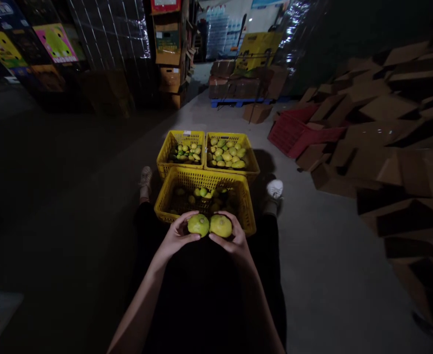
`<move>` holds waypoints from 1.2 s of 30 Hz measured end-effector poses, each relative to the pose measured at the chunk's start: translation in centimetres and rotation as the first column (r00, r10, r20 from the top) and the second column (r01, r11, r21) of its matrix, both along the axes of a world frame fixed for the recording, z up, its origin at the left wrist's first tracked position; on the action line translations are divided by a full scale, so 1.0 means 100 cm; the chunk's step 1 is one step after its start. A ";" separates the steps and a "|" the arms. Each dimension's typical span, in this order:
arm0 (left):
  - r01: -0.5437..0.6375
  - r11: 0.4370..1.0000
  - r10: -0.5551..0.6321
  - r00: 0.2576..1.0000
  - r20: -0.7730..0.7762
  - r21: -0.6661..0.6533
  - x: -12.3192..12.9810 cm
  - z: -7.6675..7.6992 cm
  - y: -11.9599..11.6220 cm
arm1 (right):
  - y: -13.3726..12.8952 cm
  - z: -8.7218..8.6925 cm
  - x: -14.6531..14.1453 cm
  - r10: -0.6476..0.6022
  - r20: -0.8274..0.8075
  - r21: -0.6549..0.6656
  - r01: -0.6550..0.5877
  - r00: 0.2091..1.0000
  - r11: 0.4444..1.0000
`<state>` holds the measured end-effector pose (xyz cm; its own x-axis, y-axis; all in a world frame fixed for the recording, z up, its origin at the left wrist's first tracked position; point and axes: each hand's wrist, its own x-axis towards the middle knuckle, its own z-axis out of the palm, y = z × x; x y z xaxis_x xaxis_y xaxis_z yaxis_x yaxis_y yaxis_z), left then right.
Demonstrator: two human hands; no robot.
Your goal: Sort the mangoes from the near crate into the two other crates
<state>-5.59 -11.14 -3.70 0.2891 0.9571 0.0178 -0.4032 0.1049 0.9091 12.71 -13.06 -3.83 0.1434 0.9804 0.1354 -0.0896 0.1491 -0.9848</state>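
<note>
My left hand (177, 238) is closed around a green lemon (198, 225), thumb below and fingers above. A yellower lemon (221, 226) is gripped the same way by my right hand (237, 241). The two fruits are side by side, very close together, with their stem ends facing me. Just beyond them stands a yellow crate (204, 172) with several lemons in its dim bottom. Behind it are two more yellow crates: the left one (160, 157) holds greener and yellow lemons, the right one (254, 160) is fuller, with mostly yellowish ones.
My shoes (146, 178) rest on the floor either side of the crates. A red crate (293, 132) and a large heap of cardboard boxes (379, 147) lie to the right. Wrapped boxes sit on a blue pallet (238, 102) at the back. Stacked cartons (170, 54) stand behind.
</note>
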 end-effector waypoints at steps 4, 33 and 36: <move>-0.007 0.998 0.009 0.999 0.041 -0.056 0.003 -0.002 0.001 | -0.002 -0.005 -0.002 -0.010 -0.054 -0.054 0.008 0.998 0.998; 0.063 0.769 0.437 0.674 0.596 -0.636 0.031 -0.029 0.023 | 0.025 -0.039 -0.039 -0.290 -0.829 -0.387 -0.117 0.478 0.914; 0.063 0.775 0.433 0.673 0.600 -0.629 0.032 -0.025 0.029 | 0.029 -0.037 -0.036 -0.298 -0.823 -0.386 -0.090 0.484 0.918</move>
<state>-2.37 -8.22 -6.25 0.2415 0.8748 -0.4200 -0.9347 0.3260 0.1415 9.11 -10.19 -7.52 0.0988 0.8927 -0.4396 -0.9138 -0.0935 -0.3952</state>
